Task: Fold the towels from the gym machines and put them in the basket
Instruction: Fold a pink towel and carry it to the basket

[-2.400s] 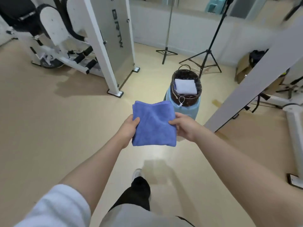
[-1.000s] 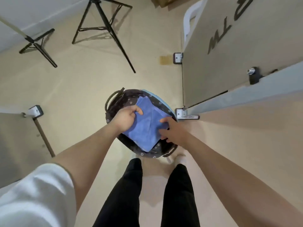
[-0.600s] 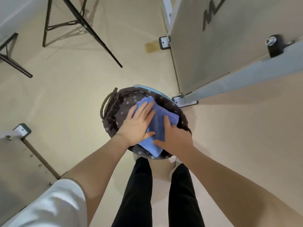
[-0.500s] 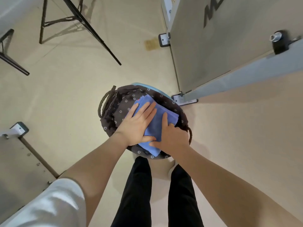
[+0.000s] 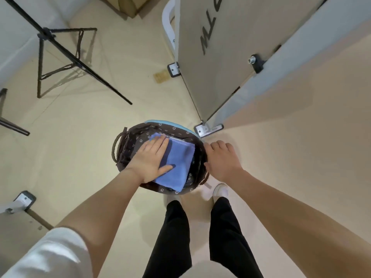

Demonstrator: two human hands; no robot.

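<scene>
A folded blue towel (image 5: 178, 163) lies inside the dark, flower-patterned basket (image 5: 132, 143), which stands on the floor right in front of my feet. My left hand (image 5: 151, 159) rests flat on the towel's left half, fingers spread, gripping nothing. My right hand (image 5: 221, 159) hovers just outside the basket's right rim, fingers loosely curled and holding nothing. A thin edge of a paler towel (image 5: 176, 139) shows under the blue one at the far side.
A white gym machine panel (image 5: 212, 57) with floor brackets (image 5: 207, 129) rises close to the right of the basket. A black tripod (image 5: 60, 47) stands at the back left. Another machine foot (image 5: 24, 199) sits at the left edge, a cardboard box (image 5: 130, 5) far back.
My right hand has come off the blue towel and moved out past the basket's right rim. My left hand still presses on the towel, which lies flatter in the basket.
</scene>
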